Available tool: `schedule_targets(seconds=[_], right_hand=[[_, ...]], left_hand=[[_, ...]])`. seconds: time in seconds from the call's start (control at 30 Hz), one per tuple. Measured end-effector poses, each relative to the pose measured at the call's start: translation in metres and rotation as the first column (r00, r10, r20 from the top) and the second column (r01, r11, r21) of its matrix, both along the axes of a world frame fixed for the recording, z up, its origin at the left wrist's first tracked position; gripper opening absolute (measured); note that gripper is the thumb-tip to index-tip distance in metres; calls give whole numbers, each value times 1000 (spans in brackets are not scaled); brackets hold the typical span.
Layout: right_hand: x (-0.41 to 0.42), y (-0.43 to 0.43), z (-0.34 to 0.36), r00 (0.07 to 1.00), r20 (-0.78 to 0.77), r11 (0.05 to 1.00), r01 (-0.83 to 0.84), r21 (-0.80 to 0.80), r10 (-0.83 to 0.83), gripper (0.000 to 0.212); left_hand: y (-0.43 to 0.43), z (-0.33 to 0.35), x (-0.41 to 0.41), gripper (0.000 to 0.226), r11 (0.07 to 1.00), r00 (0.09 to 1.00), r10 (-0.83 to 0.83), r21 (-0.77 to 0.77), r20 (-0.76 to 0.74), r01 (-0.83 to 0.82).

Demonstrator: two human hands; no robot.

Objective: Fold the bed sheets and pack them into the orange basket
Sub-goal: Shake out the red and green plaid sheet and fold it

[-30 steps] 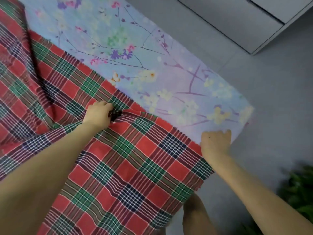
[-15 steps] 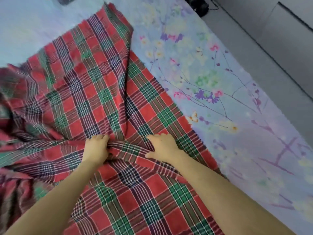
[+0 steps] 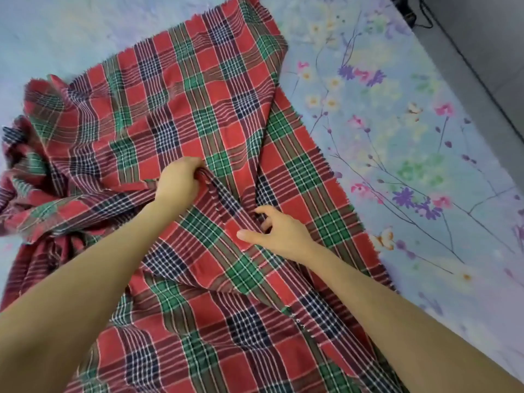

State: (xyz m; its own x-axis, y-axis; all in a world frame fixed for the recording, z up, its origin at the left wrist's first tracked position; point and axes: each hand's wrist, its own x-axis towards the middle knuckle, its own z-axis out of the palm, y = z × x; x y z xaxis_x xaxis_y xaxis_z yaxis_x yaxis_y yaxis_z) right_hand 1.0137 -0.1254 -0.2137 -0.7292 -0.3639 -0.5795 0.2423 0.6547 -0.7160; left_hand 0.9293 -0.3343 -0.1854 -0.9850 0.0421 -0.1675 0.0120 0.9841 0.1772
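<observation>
- Left hand [image 3: 177, 180], arm stretched forward, clenches a raised fold of the red plaid sheet [image 3: 215, 80].
- Right hand [image 3: 279, 232] sits nearby on the cloth, thumb spread, fingers half curled; grip unclear.
- The plaid lies rumpled on a floral sheet [image 3: 397, 137].

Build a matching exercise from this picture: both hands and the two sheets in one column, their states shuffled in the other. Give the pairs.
Column one
1. left hand
2. right hand
3. plaid sheet
4. floral sheet

Column two
A. lies spread out underneath
B. fingers loose, gripping nothing
C. on top, crumpled at one side
D. grips a bunched fold of cloth

Pairs: 1-D, 2-B, 3-C, 4-A
</observation>
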Motion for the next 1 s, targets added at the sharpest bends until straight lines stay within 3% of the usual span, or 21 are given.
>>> schedule_targets(seconds=[0.07, 0.13, 0.2, 0.3, 0.4, 0.47, 0.57, 0.67, 0.8, 0.9, 1.0], right_hand=[[-5, -21, 8, 992, -108, 993, 82, 89, -72, 78], [-17, -35, 7, 949, -283, 955, 204, 216, -139, 49], [-31, -29, 4, 869, -399, 900, 392, 192, -294, 22], [-53, 1, 0, 804, -374, 844, 528, 94, -461, 22], [-64, 26, -8, 850, -328, 880, 465, 96, -413, 18], [-67, 35, -15, 889, -274, 906, 408, 110, -367, 13], [-72, 36, -20, 915, -226, 923, 367, 115, -335, 39], [-80, 32, -24, 922, -207, 915, 363, 173, -327, 32], [-96, 59, -25, 868, -262, 826, 487, 285, -422, 25], [-104, 78, -27, 907, -274, 800, 413, 434, -319, 27], [-119, 83, -32, 868, -376, 767, 475, 431, -326, 18]], left_hand=[[27, 3, -12, 25, 991, 992, -124, 45, -17, 125], [44, 11, -30, 23, 969, 971, -238, 52, -29, 240], [55, 21, -47, 22, 940, 941, -338, 46, -31, 339], [37, 18, -69, 22, 899, 902, -430, -76, 33, 431], [2, 3, -71, 22, 839, 947, -260, -442, 187, 318], [-11, 1, -70, 23, 833, 985, -87, -531, 151, 155], [0, 10, -90, 24, 904, 999, 35, -425, -10, -36], [37, 29, -136, 27, 955, 990, 79, -275, -121, -110], [96, 44, -189, 29, 987, 976, -128, -118, -177, 108], [112, 32, -205, 35, 952, 942, -304, -24, -143, 304], [107, 9, -207, 35, 930, 927, -366, 12, -82, 368]])
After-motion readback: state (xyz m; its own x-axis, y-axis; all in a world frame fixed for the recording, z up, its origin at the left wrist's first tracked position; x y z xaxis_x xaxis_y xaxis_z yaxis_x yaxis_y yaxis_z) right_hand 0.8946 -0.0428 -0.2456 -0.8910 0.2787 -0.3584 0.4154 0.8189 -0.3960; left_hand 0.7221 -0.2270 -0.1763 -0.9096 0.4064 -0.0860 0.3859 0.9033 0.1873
